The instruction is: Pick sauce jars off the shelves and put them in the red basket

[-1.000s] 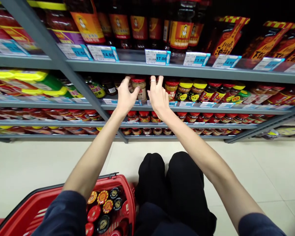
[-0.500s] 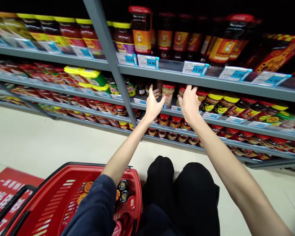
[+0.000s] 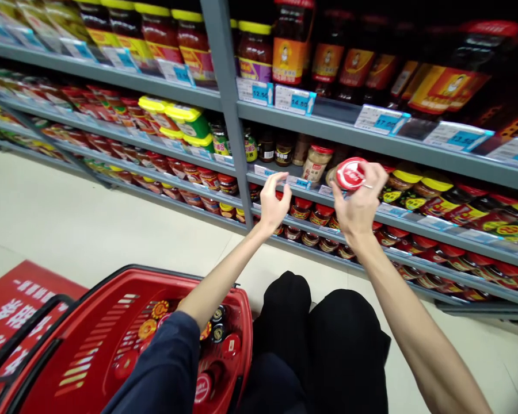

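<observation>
My right hand (image 3: 359, 201) grips a jar with a red lid (image 3: 350, 173), tipped so the lid's white lettering faces me; it is just in front of the middle shelf. My left hand (image 3: 275, 202) is raised to the left of it, fingers curved and apart with nothing between them. Behind, on the shelf, stands a similar red-lidded jar of pale sauce (image 3: 316, 163), touched by neither hand. Small dark jars (image 3: 284, 150) sit to its left, deeper in the shelf.
A red shopping basket (image 3: 90, 322) holding several jars stands at my lower left, partly under my left arm. A grey shelf upright (image 3: 227, 86) and shelf edge (image 3: 336, 129) frame the opening. Yellow-lidded jars (image 3: 403, 183) line the shelf at right. A red floor sign (image 3: 21, 310) lies beside the basket.
My right hand has taken a red-lidded jar off the shelf and drawn it toward me. My left hand has pulled back from the shelf, its fingers more curved. The view has shifted.
</observation>
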`<state>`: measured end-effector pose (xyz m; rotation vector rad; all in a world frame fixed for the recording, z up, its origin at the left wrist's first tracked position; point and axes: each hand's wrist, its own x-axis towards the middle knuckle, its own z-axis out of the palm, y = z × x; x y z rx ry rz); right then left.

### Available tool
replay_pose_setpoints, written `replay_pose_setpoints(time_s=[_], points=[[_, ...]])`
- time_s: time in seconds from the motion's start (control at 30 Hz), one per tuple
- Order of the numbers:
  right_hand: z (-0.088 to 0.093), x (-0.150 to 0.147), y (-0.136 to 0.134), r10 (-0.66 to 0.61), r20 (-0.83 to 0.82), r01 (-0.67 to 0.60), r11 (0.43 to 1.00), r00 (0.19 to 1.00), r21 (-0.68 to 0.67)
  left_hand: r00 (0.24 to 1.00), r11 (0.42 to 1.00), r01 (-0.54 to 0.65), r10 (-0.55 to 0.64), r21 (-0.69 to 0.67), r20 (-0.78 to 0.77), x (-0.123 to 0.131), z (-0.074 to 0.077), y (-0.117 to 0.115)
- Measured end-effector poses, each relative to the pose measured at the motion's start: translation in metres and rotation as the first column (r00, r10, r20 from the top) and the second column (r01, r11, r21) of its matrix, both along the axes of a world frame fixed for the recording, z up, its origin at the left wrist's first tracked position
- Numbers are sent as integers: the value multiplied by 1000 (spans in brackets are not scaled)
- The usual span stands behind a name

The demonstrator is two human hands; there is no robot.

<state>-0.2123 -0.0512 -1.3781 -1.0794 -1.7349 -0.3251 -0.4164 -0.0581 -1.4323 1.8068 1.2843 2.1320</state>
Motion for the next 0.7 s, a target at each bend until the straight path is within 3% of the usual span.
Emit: replay_pose_setpoints(time_s=[0.17, 0.27, 0.37, 0.43, 0.53, 0.63, 0.7], points=[[20, -6, -41, 105, -94, -87, 980, 990, 176, 953, 957, 279, -266, 79, -147, 26, 13, -36], [26, -26, -64, 160, -156, -151, 986, 975, 71, 931, 933, 357, -351, 48, -101, 39, 17, -55], [28, -42, -74, 249, -183, -271, 957, 951, -107, 911, 917, 394, -383, -53, 153, 34, 16, -69], [32, -44, -72, 361, -210, -403, 888, 909, -222, 842, 868, 488, -440, -93, 312, 22, 16, -74], [44, -39, -64, 526, -250, -582, 739, 813, -338, 690, 730, 671, -551, -129, 469, -1, 23, -78], [56, -36, -54, 647, -273, -696, 595, 711, -401, 565, 562, 803, -616, -196, 548, -19, 37, -83], [60, -39, -48, 688, -323, -749, 509, 650, -425, 529, 498, 838, -639, -223, 559, -26, 45, -84]])
